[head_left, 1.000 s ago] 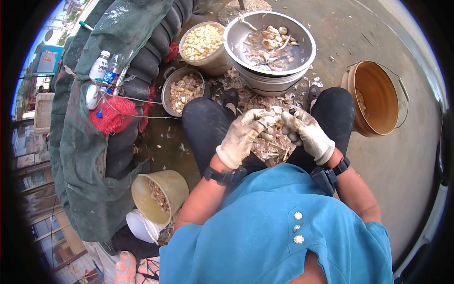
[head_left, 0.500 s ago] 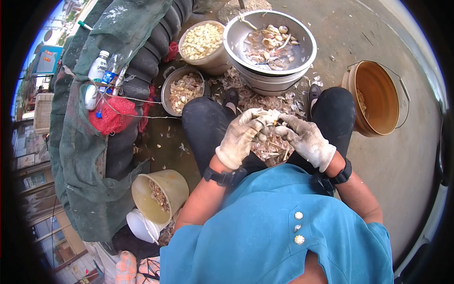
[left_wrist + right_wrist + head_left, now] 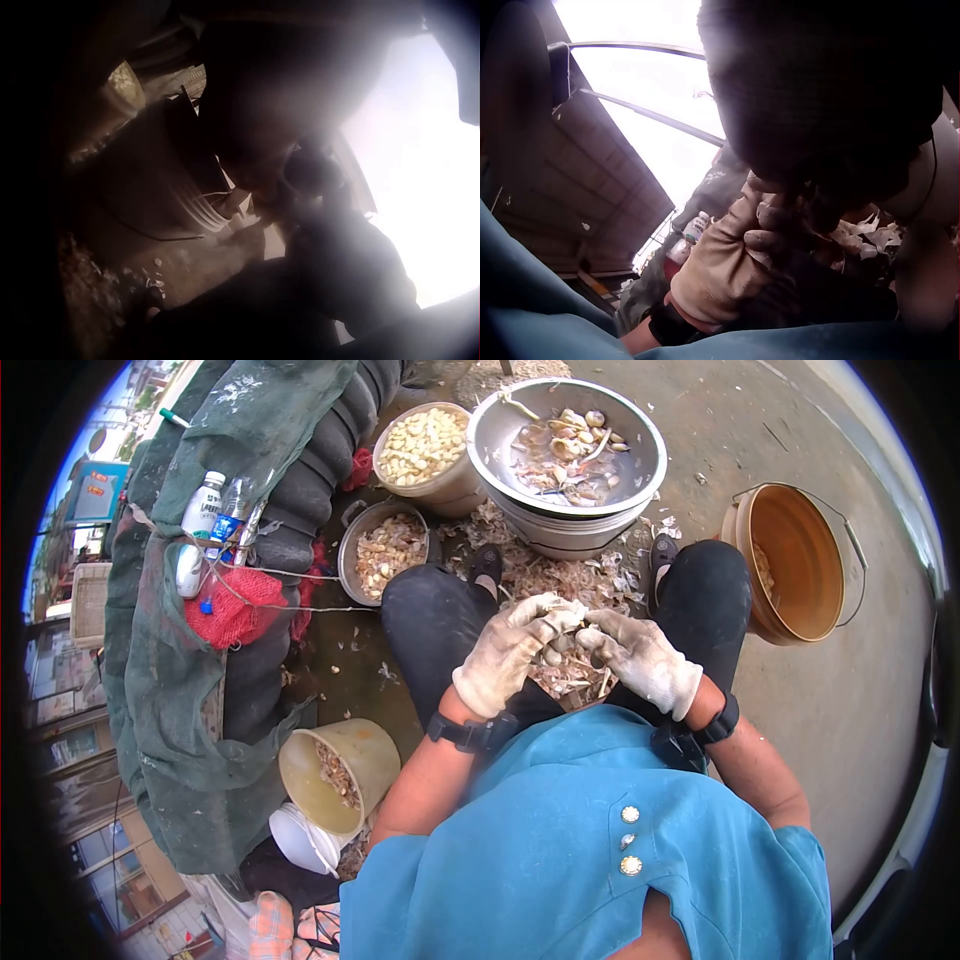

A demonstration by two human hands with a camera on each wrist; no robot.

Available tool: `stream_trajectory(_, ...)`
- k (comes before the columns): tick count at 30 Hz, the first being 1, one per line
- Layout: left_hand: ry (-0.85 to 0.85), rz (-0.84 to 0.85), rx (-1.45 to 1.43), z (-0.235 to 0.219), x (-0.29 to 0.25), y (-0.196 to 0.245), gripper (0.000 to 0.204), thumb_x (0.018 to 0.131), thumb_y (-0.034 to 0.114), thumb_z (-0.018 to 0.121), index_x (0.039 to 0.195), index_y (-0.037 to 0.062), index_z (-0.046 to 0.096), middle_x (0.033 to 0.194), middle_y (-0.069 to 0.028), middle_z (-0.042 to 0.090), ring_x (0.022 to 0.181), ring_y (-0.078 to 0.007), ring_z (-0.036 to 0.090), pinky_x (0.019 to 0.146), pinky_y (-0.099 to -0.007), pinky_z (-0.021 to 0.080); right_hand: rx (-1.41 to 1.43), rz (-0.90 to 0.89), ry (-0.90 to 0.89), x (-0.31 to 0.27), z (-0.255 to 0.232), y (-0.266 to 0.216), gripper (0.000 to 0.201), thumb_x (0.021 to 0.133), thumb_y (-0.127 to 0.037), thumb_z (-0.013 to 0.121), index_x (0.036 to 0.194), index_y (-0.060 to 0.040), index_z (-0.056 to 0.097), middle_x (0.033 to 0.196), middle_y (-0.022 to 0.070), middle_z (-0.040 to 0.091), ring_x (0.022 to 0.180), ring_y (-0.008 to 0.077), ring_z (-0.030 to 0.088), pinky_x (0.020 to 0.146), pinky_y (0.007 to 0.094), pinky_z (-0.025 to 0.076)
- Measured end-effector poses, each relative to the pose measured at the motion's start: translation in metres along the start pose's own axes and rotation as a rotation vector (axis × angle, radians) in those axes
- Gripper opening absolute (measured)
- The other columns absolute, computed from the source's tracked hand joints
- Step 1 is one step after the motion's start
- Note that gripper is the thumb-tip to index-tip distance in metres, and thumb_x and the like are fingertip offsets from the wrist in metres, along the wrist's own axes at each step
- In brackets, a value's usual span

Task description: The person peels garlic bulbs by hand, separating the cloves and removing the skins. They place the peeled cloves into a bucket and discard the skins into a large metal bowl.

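Observation:
Both hands wear soiled white knit gloves and meet between the knees in the head view. My left hand (image 3: 508, 652) curls its fingers and pinches a small pale piece of garlic (image 3: 581, 614) at the fingertips. Coming from the other side, my right hand (image 3: 648, 663) has bent fingers and pinches at the same piece, which the gloves mostly hide. Below them lies a heap of garlic skins and stalks (image 3: 572, 678). The left wrist view is dark; the right wrist view shows the left glove (image 3: 724, 262) with fingers curled inward.
Ahead stands a metal basin (image 3: 490, 445) with garlic and skins, on a bucket. Left of it are a tub of peeled cloves (image 3: 425, 448) and a pot (image 3: 347, 560) of garlic. A brown bucket (image 3: 815, 570) stands right; a tipped cream bucket (image 3: 375, 760) lies at left.
The right hand has turned, and its fingers have drawn in toward the left fingertips. A dark spot by its fingers a second ago no longer shows. The left hand stays nearly in place.

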State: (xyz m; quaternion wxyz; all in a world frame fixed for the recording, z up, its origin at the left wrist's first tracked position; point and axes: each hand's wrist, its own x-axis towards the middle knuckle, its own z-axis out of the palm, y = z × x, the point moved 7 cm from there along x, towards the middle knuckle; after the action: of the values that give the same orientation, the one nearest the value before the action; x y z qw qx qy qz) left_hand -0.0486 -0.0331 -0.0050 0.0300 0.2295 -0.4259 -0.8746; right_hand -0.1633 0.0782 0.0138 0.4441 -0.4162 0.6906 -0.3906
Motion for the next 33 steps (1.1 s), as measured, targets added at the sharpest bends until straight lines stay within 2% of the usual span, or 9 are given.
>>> stream_trajectory(3,-0.007,0.021,0.123,0.003,-0.002,0.007,0.057,0.094,0.037,0.06,0.133,-0.0021,0.048,0.119,-0.0069,0.063,0.088,-0.0115,0.059,0.075,-0.0235,0.048,0.038,0.037,-0.043,0.001,0.0,-0.001,0.032,0.097,-0.015,0.05,0.126,-0.0012,0.056,0.11,0.0187,0.066,0.101,0.0304,0.064,0.089,0.0366,0.05)
stream_trajectory(5,-0.107,0.203,0.372,0.008,-0.005,0.017,0.058,0.095,0.04,0.057,0.132,-0.003,0.048,0.113,-0.0056,0.063,0.082,-0.0101,0.057,0.071,-0.0224,0.047,0.025,0.054,-0.07,0.002,0.002,0.004,0.031,0.097,-0.015,0.052,0.125,-0.0018,0.057,0.109,0.0184,0.066,0.101,0.03,0.064,0.088,0.0359,0.05)
stream_trajectory(9,-0.084,0.103,0.328,0.011,-0.004,0.015,0.062,0.095,0.046,0.057,0.131,-0.0035,0.049,0.108,-0.0042,0.063,0.076,-0.0087,0.054,0.067,-0.0219,0.046,0.072,0.078,-0.109,-0.002,-0.002,-0.013,0.03,0.098,-0.017,0.053,0.123,-0.0023,0.059,0.108,0.0165,0.067,0.098,0.0255,0.064,0.088,0.0342,0.05)
stream_trajectory(11,-0.041,0.062,0.316,0.011,-0.003,0.012,0.067,0.093,0.052,0.057,0.13,-0.0034,0.05,0.104,-0.0034,0.064,0.073,-0.0079,0.054,0.065,-0.0217,0.045,0.129,0.07,-0.106,-0.002,0.0,-0.009,0.031,0.099,-0.022,0.054,0.122,-0.0025,0.061,0.104,0.0133,0.068,0.093,0.0186,0.063,0.086,0.0318,0.05)
stream_trajectory(20,-0.082,0.158,0.345,0.016,-0.008,0.01,0.073,0.09,0.058,0.059,0.129,-0.0036,0.05,0.097,-0.0048,0.066,0.069,-0.007,0.054,0.062,-0.019,0.045,0.31,0.193,-0.157,-0.003,0.007,0.005,0.033,0.099,-0.029,0.057,0.119,-0.0031,0.063,0.094,0.004,0.068,0.08,0.0088,0.057,0.074,0.0266,0.05)
stream_trajectory(23,-0.065,0.153,0.164,0.013,-0.006,0.002,0.071,0.091,0.055,0.058,0.128,-0.0043,0.05,0.097,-0.0051,0.067,0.068,-0.0069,0.055,0.06,-0.0189,0.045,0.553,0.197,-0.187,-0.005,0.015,0.01,0.036,0.1,-0.032,0.054,0.122,-0.0042,0.062,0.09,-0.0011,0.065,0.075,0.0053,0.053,0.067,0.0237,0.047)
stream_trajectory(27,-0.115,0.251,0.195,0.023,-0.008,0.011,0.066,0.092,0.05,0.06,0.128,-0.0048,0.05,0.1,-0.0052,0.067,0.07,-0.0065,0.055,0.06,-0.0189,0.045,0.653,0.128,-0.193,-0.004,0.02,0.018,0.038,0.1,-0.032,0.055,0.126,-0.0052,0.059,0.086,-0.0048,0.06,0.069,0.0028,0.049,0.061,0.0203,0.043)
stream_trajectory(29,-0.042,0.206,0.068,0.016,-0.003,0.001,0.063,0.093,0.046,0.061,0.128,-0.0044,0.05,0.102,-0.0048,0.066,0.074,-0.0062,0.056,0.059,-0.0187,0.045,0.625,0.274,-0.213,-0.005,0.019,0.018,0.039,0.099,-0.032,0.056,0.128,-0.006,0.057,0.083,-0.0052,0.058,0.066,0.0021,0.046,0.057,0.0184,0.038)
stream_trajectory(33,-0.021,0.167,-0.046,0.011,-0.001,-0.001,0.049,0.095,0.034,0.062,0.128,-0.0009,0.052,0.107,-0.0028,0.064,0.083,-0.007,0.057,0.065,-0.0191,0.046,0.757,0.255,-0.192,-0.002,0.021,0.015,0.038,0.099,-0.033,0.057,0.128,-0.0068,0.057,0.08,-0.0052,0.057,0.064,0.0021,0.046,0.055,0.0181,0.036)
